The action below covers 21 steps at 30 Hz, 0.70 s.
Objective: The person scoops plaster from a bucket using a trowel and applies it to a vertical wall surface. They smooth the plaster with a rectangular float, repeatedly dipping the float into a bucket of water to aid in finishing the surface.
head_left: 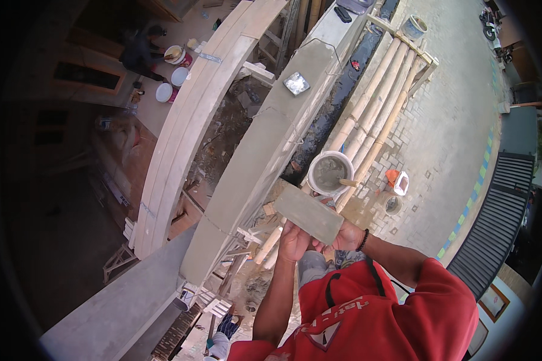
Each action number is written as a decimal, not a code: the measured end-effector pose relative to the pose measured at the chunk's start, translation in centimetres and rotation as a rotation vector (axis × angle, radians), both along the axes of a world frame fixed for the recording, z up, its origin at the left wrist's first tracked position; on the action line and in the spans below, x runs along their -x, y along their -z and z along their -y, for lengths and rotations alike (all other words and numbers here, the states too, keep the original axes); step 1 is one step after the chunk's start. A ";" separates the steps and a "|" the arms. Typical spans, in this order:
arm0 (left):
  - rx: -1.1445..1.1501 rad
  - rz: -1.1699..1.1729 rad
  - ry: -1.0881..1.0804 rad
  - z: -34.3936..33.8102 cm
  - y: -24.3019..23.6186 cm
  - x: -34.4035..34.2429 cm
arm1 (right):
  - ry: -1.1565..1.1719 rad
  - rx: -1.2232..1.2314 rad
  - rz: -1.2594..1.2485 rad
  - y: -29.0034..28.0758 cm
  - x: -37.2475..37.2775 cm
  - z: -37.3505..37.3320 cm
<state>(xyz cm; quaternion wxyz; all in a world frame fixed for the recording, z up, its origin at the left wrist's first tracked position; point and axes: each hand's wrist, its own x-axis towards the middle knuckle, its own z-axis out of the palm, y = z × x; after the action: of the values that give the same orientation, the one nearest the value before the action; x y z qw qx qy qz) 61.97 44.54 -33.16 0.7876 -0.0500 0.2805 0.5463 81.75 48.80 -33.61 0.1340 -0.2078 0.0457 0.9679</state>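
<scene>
Red shirt (397,313) foremost, left hand (294,242) and right hand (347,236) grip the board (308,213); ledge (247,150) appears mostly smoothed, mortar (329,172) remaining in the bucket (311,175).

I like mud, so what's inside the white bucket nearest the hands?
Inside the white bucket is a grey, muddy-looking mix, with a light-brown handle across the rim. The mix hides the bottom.

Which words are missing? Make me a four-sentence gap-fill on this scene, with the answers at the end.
1. The left hand and right hand hold a board shaped like a ____.
2. A dark bracelet circles the ____ wrist.
3. The wearer's shirt is mainly ____.
4. Just beyond the board, the bucket of grey paste has a ____ rim.

Missing words: rectangle; right; red; white.
</scene>
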 end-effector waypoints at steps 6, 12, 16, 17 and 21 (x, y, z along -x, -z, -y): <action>0.003 -0.052 0.076 0.7 -1.2 0.2 | 0.335 0.116 -0.080 -2.5 2.2 2.5; 0.096 -0.409 0.147 2.4 -0.2 -0.7 | 0.418 0.029 0.149 -0.1 -1.3 5.3; 0.292 -0.781 0.353 9.9 5.8 5.3 | 0.456 -0.049 0.461 1.4 -9.7 6.9; 0.376 -0.856 0.376 12.8 7.6 7.3 | 0.472 -0.045 0.568 1.5 -12.0 7.6; 0.714 -0.935 0.377 24.5 10.2 14.0 | 0.539 -0.088 0.933 0.3 -19.5 10.4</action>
<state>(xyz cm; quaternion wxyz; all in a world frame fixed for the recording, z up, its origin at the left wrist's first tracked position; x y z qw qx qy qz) 47.94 20.03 -43.36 0.5991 -0.0155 0.7655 0.2341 101.25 38.40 -33.87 0.3921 -0.5909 -0.0075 0.7050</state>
